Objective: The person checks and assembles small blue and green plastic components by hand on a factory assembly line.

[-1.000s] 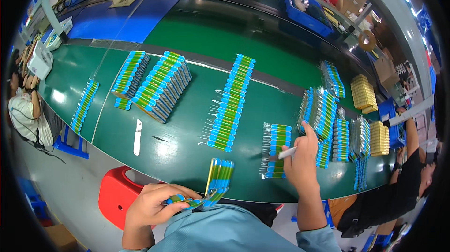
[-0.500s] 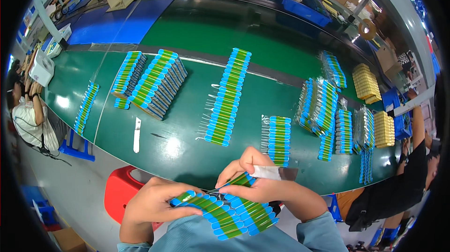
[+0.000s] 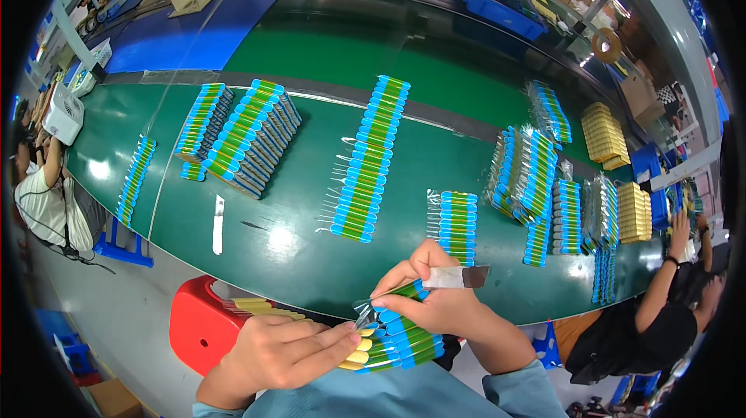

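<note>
In front of my body my left hand [image 3: 289, 350] closes at the fingertips on a strip of round-ended pieces whose pale yellow side [image 3: 359, 354] shows. My right hand [image 3: 435, 294] pinches a strip of blue-and-green round-ended pieces [image 3: 416, 344], which hangs down over my lap. A flat blade with a white-wrapped end [image 3: 457, 276] sticks out from the same right hand. Clear film and thin shiny tips [image 3: 364, 312] show between the two hands. A long row of like blue-and-green pieces [image 3: 370, 155], thin metal tips at its left side, lies on the green table [image 3: 295, 161] ahead.
Stacked blue-and-green strips [image 3: 247, 134] stand at left, bagged ones [image 3: 522, 177] at right beside yellow stacks [image 3: 604, 137]. A white flat tool [image 3: 218, 224] lies near the front edge. A red stool [image 3: 200, 329] stands lower left; co-workers sit at both sides.
My left hand has turned over and moved right, its palm now downward. The strip it holds has flipped from its blue-and-green face to yellow. My right hand keeps its hold.
</note>
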Motion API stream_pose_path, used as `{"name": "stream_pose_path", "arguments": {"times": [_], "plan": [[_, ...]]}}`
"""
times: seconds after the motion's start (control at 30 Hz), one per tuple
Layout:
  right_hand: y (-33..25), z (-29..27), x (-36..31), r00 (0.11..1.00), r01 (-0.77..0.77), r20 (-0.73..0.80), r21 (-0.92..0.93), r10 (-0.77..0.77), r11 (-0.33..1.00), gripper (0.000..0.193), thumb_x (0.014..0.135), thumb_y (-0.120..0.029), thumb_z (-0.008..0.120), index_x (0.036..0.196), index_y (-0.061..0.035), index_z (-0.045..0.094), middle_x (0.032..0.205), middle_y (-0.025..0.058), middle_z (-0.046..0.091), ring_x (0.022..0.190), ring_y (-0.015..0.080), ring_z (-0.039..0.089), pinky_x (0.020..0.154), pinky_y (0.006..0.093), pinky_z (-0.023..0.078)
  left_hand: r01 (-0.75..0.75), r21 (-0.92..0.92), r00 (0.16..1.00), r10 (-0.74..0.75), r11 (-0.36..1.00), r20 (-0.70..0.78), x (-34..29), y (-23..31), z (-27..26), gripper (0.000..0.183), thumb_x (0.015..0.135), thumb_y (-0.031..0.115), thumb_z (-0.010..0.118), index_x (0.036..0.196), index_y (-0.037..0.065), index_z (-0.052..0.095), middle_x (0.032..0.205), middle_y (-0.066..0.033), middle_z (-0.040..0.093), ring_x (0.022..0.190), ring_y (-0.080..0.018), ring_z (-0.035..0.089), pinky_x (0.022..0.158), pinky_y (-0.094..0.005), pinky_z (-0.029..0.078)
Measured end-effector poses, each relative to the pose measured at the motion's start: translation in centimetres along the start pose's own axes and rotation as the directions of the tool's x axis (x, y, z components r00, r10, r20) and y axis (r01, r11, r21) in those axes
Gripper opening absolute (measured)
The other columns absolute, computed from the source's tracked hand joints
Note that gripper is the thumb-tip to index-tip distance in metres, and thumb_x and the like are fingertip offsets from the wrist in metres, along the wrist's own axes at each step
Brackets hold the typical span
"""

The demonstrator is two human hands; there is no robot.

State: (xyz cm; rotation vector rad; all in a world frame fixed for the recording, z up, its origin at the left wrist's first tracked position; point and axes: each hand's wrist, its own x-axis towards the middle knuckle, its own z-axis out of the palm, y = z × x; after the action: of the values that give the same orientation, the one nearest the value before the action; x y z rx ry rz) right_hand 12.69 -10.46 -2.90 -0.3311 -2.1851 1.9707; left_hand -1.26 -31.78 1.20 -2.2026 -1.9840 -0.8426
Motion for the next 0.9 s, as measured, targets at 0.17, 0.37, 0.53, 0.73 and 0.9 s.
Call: {"name": "stream_pose_path", "arguments": {"times": [0.17,0.37,0.53,0.73,0.9], "plan": [[-0.5,-0.2,-0.9,0.987,0.134,-0.06,-0.168,-0.146,0.977,0.053,0.086,-0.01,0.081,0.09,-0.0108,0.028,0.09,0.0123,0.076,0.082,0.018,0.073,0.07,0.0299,0.055,0.126,-0.241,0.99,-0.138,0.962,-0.033,-0.9,-1.2,1.5,0.028,0.074,0.011,0.076,0.102,0.009,0.074,0.099,-0.0008,0.076,0.074,-0.0109,0.069,0.056,-0.0242,0.055],[-0.5,-0.1,-1.0,0.972,0.233,-0.012,0.088,-0.233,0.968,0.053,0.088,-0.011,0.08,0.093,-0.0101,0.027,0.094,0.0119,0.076,0.081,0.0184,0.074,0.064,0.0284,0.055,0.483,-0.733,0.837,-0.499,0.478,0.226,-0.5,-0.3,2.3,0.021,0.077,0.011,0.085,0.094,0.005,0.074,0.092,-0.011,0.076,0.069,-0.0177,0.072,0.061,-0.0262,0.055],[-0.8,-0.1,-0.4,0.973,0.214,0.073,0.049,-0.218,0.976,0.054,0.087,-0.009,0.08,0.095,-0.0103,0.026,0.099,0.0134,0.073,0.084,0.0178,0.073,0.069,0.0284,0.055,0.573,-0.668,0.819,-0.369,0.475,0.44,-0.6,-1.1,2.5,0.026,0.078,0.01,0.085,0.101,0.0,0.076,0.079,-0.0119,0.074,0.057,-0.0147,0.06,0.054,-0.026,0.044],[-0.7,-1.2,-0.8,0.999,0.035,-0.013,0.114,-0.034,0.993,0.061,0.081,-0.013,0.087,0.1,-0.0102,0.029,0.117,0.0206,0.06,0.106,0.018,0.061,0.085,0.0325,0.049,0.619,-0.561,0.752,-0.622,0.549,0.221,-1.1,-1.5,1.6,0.017,0.08,0.007,0.082,0.095,0.002,0.077,0.081,-0.0151,0.074,0.067,-0.0231,0.073,0.062,-0.0287,0.054],[-0.2,-2.0,-1.7,0.997,-0.052,0.051,-0.043,0.054,0.998,0.059,0.079,-0.012,0.088,0.1,-0.0111,0.032,0.099,0.0058,0.048,0.098,0.0131,0.053,0.083,0.0313,0.045,0.586,-0.666,0.757,-0.605,0.461,0.246,-1.9,-2.2,2.1,0.025,0.079,0.003,0.082,0.102,-0.001,0.074,0.082,-0.0137,0.074,0.07,-0.0174,0.071,0.064,-0.0271,0.053]]}}
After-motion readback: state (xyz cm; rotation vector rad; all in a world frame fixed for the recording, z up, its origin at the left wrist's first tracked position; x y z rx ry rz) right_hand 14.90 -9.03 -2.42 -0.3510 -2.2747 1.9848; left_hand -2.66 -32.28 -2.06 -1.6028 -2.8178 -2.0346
